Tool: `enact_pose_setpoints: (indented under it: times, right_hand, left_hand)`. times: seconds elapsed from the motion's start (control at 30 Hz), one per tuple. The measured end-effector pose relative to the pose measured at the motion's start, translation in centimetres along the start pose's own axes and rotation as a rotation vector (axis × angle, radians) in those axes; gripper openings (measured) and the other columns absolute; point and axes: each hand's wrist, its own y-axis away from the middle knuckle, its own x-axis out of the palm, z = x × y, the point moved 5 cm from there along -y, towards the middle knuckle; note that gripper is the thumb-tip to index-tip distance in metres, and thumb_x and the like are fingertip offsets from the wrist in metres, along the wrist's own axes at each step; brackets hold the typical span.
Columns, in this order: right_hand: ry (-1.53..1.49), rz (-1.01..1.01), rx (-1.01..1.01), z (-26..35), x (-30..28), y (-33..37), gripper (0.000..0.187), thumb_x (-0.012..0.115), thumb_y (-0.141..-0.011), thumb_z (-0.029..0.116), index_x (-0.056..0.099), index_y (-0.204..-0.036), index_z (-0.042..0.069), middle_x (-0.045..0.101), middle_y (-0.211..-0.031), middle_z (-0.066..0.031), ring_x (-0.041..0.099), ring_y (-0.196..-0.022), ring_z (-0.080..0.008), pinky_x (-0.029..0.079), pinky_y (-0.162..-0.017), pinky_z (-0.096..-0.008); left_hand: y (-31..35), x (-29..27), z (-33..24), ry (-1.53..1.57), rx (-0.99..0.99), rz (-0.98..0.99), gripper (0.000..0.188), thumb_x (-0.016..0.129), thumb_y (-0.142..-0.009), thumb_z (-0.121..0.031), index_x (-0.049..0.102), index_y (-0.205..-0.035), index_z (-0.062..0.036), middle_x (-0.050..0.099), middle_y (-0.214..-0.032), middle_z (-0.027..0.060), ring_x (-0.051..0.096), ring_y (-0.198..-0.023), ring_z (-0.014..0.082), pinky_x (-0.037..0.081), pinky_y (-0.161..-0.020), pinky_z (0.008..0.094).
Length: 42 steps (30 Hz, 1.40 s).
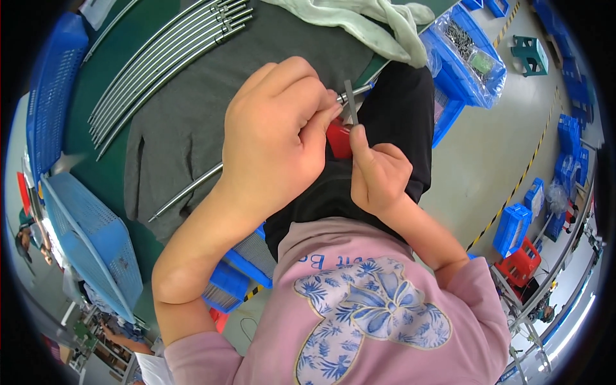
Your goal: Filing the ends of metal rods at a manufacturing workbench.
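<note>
My left hand is closed around a thin shiny metal rod, thumb and forefinger pinched close to its far end. The rod slants from the lower left, passes behind the hand, and comes out near a blue tip. In my right hand, thumb against fingers, a narrow flat grey metal strip stands up. The strip crosses the rod's end just right of my left fingertips; whether the two touch I cannot tell. A red object, partly hidden, lies below them.
Several similar rods lie side by side on the grey cloth and green table. A whitish cloth rests at the far edge. Blue baskets stand left. At right, a blue bin holds small metal parts in plastic.
</note>
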Motion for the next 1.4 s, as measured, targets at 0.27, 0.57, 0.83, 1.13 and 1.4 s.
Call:
enact_pose_setpoints:
  times: [0.27,0.57,0.83,1.13,1.4]
  right_hand:
    - [-0.019,-0.022,-0.093,-1.7,0.7,1.0,0.055,0.061,-0.063,-0.003,0.065,-0.118,-0.001,0.040,-0.054,-0.0009,0.043,-0.044,-0.0169,0.040,-0.049,-0.0302]
    - [-0.009,0.015,-0.126,-2.0,0.2,-1.7,0.055,0.062,-0.061,-0.002,0.067,-0.116,0.002,0.048,-0.055,-0.0010,0.047,-0.044,-0.0169,0.041,-0.048,-0.0280]
    - [-0.065,0.014,-0.112,-1.9,-0.1,-2.3,0.057,0.061,-0.064,-0.004,0.064,-0.121,0.001,0.045,-0.054,-0.0010,0.044,-0.043,-0.0180,0.038,-0.046,-0.0287]
    - [-0.042,0.144,-0.030,0.2,-2.2,-5.6,0.059,0.059,-0.061,-0.005,0.065,-0.119,0.001,0.043,-0.049,-0.0009,0.044,-0.040,-0.0176,0.039,-0.047,-0.0283]
    - [-0.018,0.157,0.000,0.6,-2.0,-5.5,0.060,0.059,-0.061,-0.004,0.065,-0.120,0.001,0.043,-0.050,0.0002,0.044,-0.041,-0.0164,0.039,-0.047,-0.0281]
  left_hand:
    - [-0.4,0.0,-0.3,-0.047,0.065,0.021,0.016,0.070,-0.069,0.011,0.057,-0.072,0.0028,0.053,-0.071,0.0089,0.054,-0.061,0.0214,0.044,-0.055,0.0283]
    - [-0.2,-0.1,-0.4,-0.068,0.046,0.031,0.015,0.071,-0.068,0.008,0.057,-0.072,0.0017,0.052,-0.070,0.0094,0.053,-0.062,0.0239,0.042,-0.055,0.0308]
    - [-0.1,0.0,-0.6,-0.059,0.033,0.040,0.011,0.067,-0.068,0.001,0.057,-0.070,-0.0027,0.052,-0.074,0.0087,0.052,-0.068,0.0303,0.042,-0.060,0.0395]
    - [0.0,0.0,-0.5,-0.051,0.034,0.035,0.012,0.067,-0.068,0.001,0.056,-0.070,-0.0022,0.051,-0.075,0.0095,0.051,-0.069,0.0309,0.042,-0.060,0.0401]
    - [0.0,0.1,-0.5,-0.070,0.035,0.030,0.012,0.067,-0.068,0.001,0.056,-0.071,-0.0027,0.052,-0.076,0.0090,0.052,-0.069,0.0304,0.043,-0.060,0.0399]
